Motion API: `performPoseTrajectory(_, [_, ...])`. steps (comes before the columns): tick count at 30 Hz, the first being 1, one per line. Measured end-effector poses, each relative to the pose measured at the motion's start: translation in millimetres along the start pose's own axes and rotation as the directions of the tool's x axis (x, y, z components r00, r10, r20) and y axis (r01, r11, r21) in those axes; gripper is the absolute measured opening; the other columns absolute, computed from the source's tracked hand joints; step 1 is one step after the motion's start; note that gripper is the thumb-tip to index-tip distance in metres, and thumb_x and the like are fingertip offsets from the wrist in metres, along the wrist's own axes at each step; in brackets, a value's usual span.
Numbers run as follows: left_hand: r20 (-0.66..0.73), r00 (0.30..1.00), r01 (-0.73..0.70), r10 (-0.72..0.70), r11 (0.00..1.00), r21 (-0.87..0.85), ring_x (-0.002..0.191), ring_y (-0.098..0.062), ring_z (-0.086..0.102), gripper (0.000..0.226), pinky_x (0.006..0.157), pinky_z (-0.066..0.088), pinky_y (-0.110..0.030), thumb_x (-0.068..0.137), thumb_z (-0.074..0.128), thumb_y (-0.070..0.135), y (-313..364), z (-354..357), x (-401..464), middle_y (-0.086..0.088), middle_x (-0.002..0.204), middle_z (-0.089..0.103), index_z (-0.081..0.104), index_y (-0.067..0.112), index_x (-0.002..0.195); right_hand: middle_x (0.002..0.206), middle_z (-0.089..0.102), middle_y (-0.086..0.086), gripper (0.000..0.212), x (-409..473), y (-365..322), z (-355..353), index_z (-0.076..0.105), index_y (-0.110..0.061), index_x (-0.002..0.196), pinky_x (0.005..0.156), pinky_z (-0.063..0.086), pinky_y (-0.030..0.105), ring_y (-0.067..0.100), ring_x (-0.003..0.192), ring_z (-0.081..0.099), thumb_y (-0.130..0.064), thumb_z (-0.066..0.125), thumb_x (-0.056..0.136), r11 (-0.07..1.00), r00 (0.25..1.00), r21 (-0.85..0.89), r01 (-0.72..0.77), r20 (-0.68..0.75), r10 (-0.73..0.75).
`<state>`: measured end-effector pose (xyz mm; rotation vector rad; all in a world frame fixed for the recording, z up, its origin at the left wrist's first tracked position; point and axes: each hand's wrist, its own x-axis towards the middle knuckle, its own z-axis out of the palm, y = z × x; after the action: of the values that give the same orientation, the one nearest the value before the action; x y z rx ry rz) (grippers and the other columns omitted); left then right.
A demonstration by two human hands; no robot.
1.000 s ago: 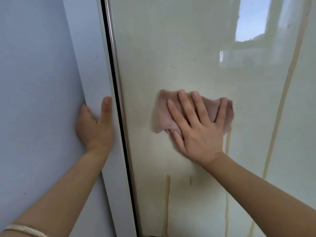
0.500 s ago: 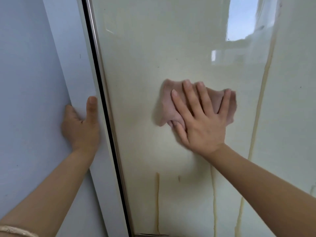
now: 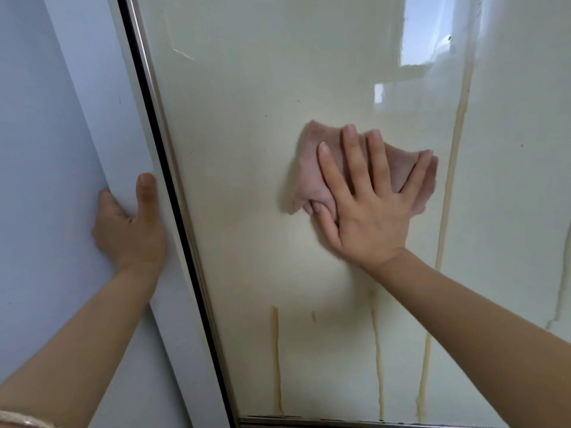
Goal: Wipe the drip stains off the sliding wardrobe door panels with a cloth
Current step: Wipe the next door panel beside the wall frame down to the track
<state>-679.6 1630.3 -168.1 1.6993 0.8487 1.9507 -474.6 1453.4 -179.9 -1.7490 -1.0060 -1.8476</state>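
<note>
A: What colour is the cloth (image 3: 312,168) under the right hand (image 3: 367,208)?

B: A dusty pink, plain, no print on it.

A: And the door panel (image 3: 247,118) around that hand?

B: Glossy pale cream with a greenish cast. Up and to the right of the hand it carries a light blue and white window reflection (image 3: 423,35).

A: The drip stains (image 3: 378,359)?

B: Yellowish tan, thin vertical streaks, below the hand and just to its right.

A: And by the left hand (image 3: 129,230)?

B: A white side board (image 3: 102,134) under it, a pale blue-grey wall (image 3: 37,149) to its left, and a black strip (image 3: 173,193) with a silvery frame edge (image 3: 185,186) to its right. A beige band (image 3: 21,420) circles that arm.
</note>
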Motion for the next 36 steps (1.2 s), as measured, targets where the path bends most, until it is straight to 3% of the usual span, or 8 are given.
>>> performPoseTrajectory(6, [0.01,0.999,0.037,-0.037,0.999,0.006,0.051,0.01,0.04,0.048,0.056,0.026,-0.024,0.073,0.039,0.073,1.8,0.8,1.5,0.014,0.064,0.039,0.028,0.028,0.065,0.163,-0.006,0.002,0.056,-110.5,-4.9,-11.8,0.023,-0.026,0.15,0.106,-0.003,0.073,0.022,0.15,-0.003,-0.051,0.018,0.101,0.955,0.924,0.08,0.287,0.241,-0.298])
performPoseTrajectory(10, [0.022,1.0,0.016,-0.016,0.999,0.033,0.051,0.017,0.042,0.043,0.054,0.03,-0.021,0.083,0.045,0.063,0.2,-0.2,2.7,0.015,0.065,0.04,0.028,0.027,0.065,0.163,0.006,0.002,0.056,-79.2,12.8,-12.2,0.026,-0.027,0.15,0.106,-0.004,0.071,0.02,0.15,0.0,-0.052,0.022,0.099,0.948,0.933,0.095,0.305,0.17,-0.318])
performPoseTrajectory(14, [0.005,1.0,0.015,-0.015,1.0,0.023,0.052,0.012,0.044,0.04,0.052,0.032,-0.008,0.088,0.048,0.057,-0.9,0.2,1.2,0.016,0.067,0.042,0.03,0.028,0.066,0.155,0.025,0.006,0.061,-31.6,1.6,-3.7,0.031,-0.024,0.15,0.107,-0.001,0.071,0.025,0.149,0.01,-0.052,0.034,0.096,0.994,0.993,0.054,0.1,0.059,-0.103])
performPoseTrajectory(17, [-0.002,1.0,0.022,-0.022,1.0,-0.015,0.054,0.002,0.041,0.039,0.058,0.034,-0.02,0.088,0.049,0.056,-0.1,-0.1,0.5,0.016,0.07,0.045,0.033,0.028,0.067,0.158,0.02,0.007,0.061,-58.9,-7.7,-1.4,0.028,-0.024,0.151,0.108,0.0,0.071,0.023,0.149,0.001,-0.052,0.031,0.097,0.991,0.988,0.049,0.121,0.095,-0.125])
performPoseTrajectory(20, [0.007,1.0,0.01,-0.01,1.0,-0.022,0.057,-0.012,0.039,0.041,0.064,0.032,-0.025,0.089,0.051,0.052,3.5,-3.6,-2.1,-0.009,0.08,0.059,0.038,0.016,0.075,0.16,0.013,0.004,0.056,-98.4,-15.7,-9.9,0.023,-0.026,0.151,0.107,0.0,0.072,0.022,0.15,-0.001,-0.051,0.021,0.1,0.97,0.951,0.1,0.22,0.199,-0.236])
performPoseTrajectory(26, [0.085,0.995,0.065,-0.06,0.997,-0.052,0.095,-0.011,0.055,0.057,0.075,0.036,-0.014,0.085,0.052,0.054,-28.2,-9.4,-30.9,-0.005,0.106,0.062,0.057,0.002,0.107,0.157,0.022,0.006,0.058,-59.3,-33.8,-8.7,0.031,-0.023,0.149,0.106,-0.001,0.072,0.026,0.148,0.01,-0.049,0.03,0.098,0.983,0.984,0.158,0.09,0.139,-0.113])
performPoseTrajectory(29, [0.07,0.994,0.095,-0.087,0.988,-0.121,0.097,-0.008,0.055,0.064,0.076,0.037,-0.01,0.082,0.048,0.056,-45.9,-6.8,-43.3,-0.006,0.11,0.063,0.056,0.001,0.114,0.156,0.023,0.006,0.058,-66.0,-55.3,1.4,0.03,-0.024,0.15,0.107,-0.003,0.07,0.021,0.15,-0.003,-0.048,0.034,0.097,0.99,0.993,0.13,0.048,0.099,-0.061])
performPoseTrajectory(36, [0.12,0.992,0.061,-0.042,0.985,-0.161,0.084,0.011,0.049,0.061,0.072,0.035,0.001,0.076,0.047,0.06,-88.0,-13.6,-89.9,0.021,0.09,0.052,0.052,0.008,0.106,0.161,0.006,0.002,0.059,-210.6,-106.2,3.8,0.03,-0.027,0.147,0.11,-0.003,0.066,0.019,0.15,-0.002,-0.04,0.042,0.09,0.934,0.907,0.192,0.302,0.246,-0.343])
